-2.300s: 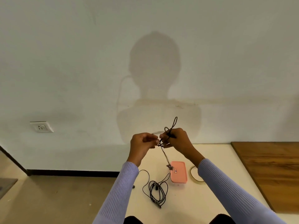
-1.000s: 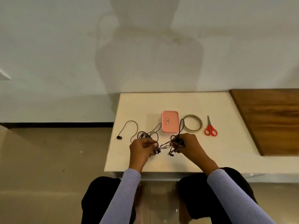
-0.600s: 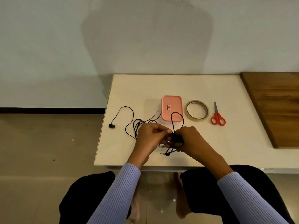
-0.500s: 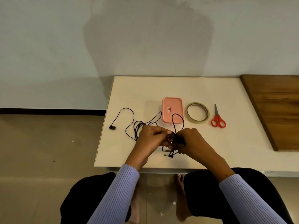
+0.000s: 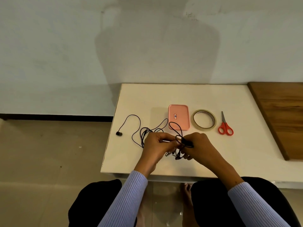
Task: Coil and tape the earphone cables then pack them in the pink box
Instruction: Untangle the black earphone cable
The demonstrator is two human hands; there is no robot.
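Near the left edge of the table (image 5: 237,99) lies one earbud (image 5: 119,133), and its thin black cable (image 5: 137,128) curves toward the middle and ends in a loose heap just left of the person's hands. This loose part is not yet coiled, I think.

The left hand (image 5: 157,145) is curled, and its fingertips pinch the cable close to the right hand. The right hand (image 5: 199,147) is also curled and grips a small bundle of loops (image 5: 184,142), which sits between the two hands, a little above the front edge of the table. One loop stands up from this bundle and reaches toward the back edge, so that it passes in front of the near corner of the pink box (image 5: 179,117). A short end hangs under the hands; what is on it is too small to tell.

The box lies straight behind the hands, closed, with its long side pointing from the front edge to the back edge. To the right of it is the ring of tape (image 5: 195,124), and then the red scissors (image 5: 225,127), also pointing front to back.

The tape lies behind and right of the hands, so the right hand is nearer to it. But this hand holds the bundle, so probably the bundle must first pass to the left hand.
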